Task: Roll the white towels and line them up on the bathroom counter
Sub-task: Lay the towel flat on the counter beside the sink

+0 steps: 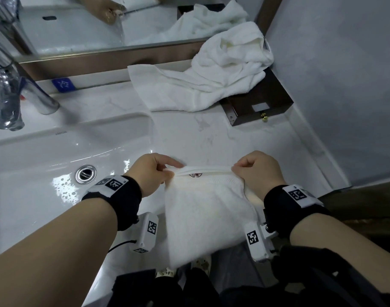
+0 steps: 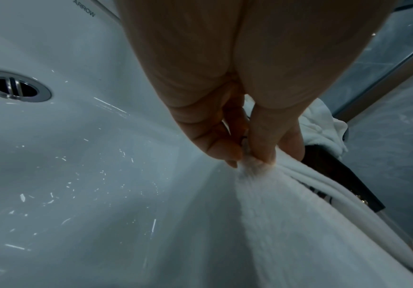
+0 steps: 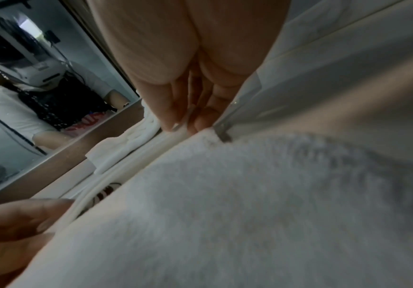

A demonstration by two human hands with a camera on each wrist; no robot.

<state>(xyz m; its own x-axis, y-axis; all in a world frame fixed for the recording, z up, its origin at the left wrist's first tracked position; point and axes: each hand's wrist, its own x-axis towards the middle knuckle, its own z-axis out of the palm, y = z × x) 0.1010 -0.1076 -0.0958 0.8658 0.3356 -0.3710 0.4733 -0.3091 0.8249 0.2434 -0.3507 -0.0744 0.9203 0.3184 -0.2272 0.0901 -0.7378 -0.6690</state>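
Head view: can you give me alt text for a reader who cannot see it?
Two bare hands, left hand and right hand, pinch the top corners of a folded white terry towel held over the pale marble counter. A rumpled white towel pile drapes over a dark wooden box behind; a white basin lies left.

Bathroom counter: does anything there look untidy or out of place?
Yes. A crumpled white towel lies unrolled at the back, draped over a dark wooden box. Water drops spot the sink. Both hands pinch another towel that hangs over the counter's front edge.
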